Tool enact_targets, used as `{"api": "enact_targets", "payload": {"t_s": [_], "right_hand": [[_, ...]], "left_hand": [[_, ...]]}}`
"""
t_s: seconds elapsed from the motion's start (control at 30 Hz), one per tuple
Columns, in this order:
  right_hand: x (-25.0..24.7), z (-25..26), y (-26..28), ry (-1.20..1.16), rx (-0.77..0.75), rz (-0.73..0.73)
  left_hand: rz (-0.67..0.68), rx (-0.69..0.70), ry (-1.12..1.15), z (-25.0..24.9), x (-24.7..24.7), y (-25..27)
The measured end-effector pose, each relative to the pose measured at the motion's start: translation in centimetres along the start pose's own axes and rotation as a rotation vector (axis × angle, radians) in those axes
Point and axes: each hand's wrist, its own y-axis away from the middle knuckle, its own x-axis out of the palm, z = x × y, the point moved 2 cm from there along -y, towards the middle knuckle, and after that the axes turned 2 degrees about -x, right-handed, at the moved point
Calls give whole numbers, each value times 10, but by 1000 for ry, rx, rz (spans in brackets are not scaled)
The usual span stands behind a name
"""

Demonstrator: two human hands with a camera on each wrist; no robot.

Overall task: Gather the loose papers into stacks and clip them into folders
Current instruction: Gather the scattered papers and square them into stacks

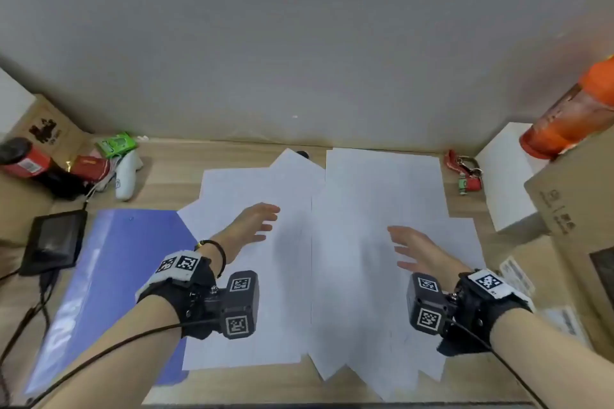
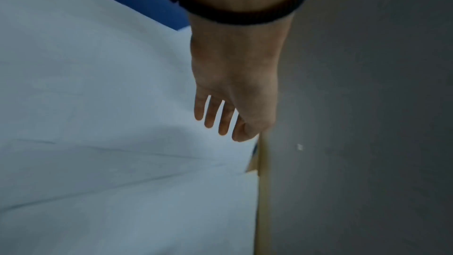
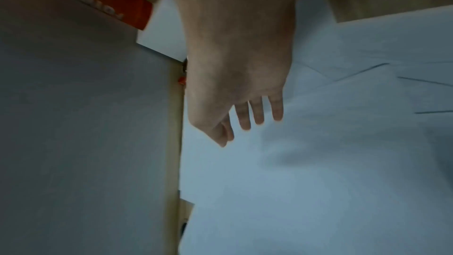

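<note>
Loose papers (image 1: 372, 209) lie fanned over the middle of a pale wood-grain desk (image 1: 172, 173), both hands held above them with nothing in their grasp.

The sheets are thin, flat and white, overlapping at skewed angles so their corners jut out like a saw edge toward the near rim and the far wall. The left hand (image 1: 255, 222) and the right hand (image 1: 415, 251) each have fingers straight and slightly spread; whether they touch the paper cannot be told. A smooth blue folder (image 1: 109, 276) lies flat on the left, its right edge tucked under the sheets. Cardboard boxes (image 1: 571, 209) crowd the right side, a dark tablet (image 1: 53, 242) the left; a bare strip of desk runs behind the papers.
</note>
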Motion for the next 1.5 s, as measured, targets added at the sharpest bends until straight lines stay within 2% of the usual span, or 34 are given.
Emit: {"api": "enact_targets", "payload": {"t_s": [0.1, 0.2, 0.43, 0.57, 0.7, 0.87, 1.03, 1.17, 1.37, 1.5], "right_hand": [[3, -21, -8, 72, 24, -191], [7, -40, -14, 128, 19, -250], [45, -56, -8, 273, -27, -113], [57, -61, 7, 161, -19, -93], [49, -71, 16, 3, 19, -158], [35, -81, 21, -121, 57, -228], [46, -75, 24, -197, 101, -182], [66, -66, 22, -204, 82, -129], [110, -67, 17, -135, 99, -63], [128, -73, 20, -145, 108, -11]], "left_hand": [[-119, -99, 34, 35, -14, 1], [-121, -148, 122, 63, -17, 0], [34, -183, 193, 65, 31, -18], [75, -108, 59, 64, 63, -20], [117, -47, -30, 68, 71, -13], [55, 8, -27, 73, 40, -9], [-100, 24, -32, 85, -14, 0], [-225, 20, -224, 109, -49, -8], [-187, 20, -242, 148, -59, -31], [-151, 41, -111, 122, -49, -9]]}}
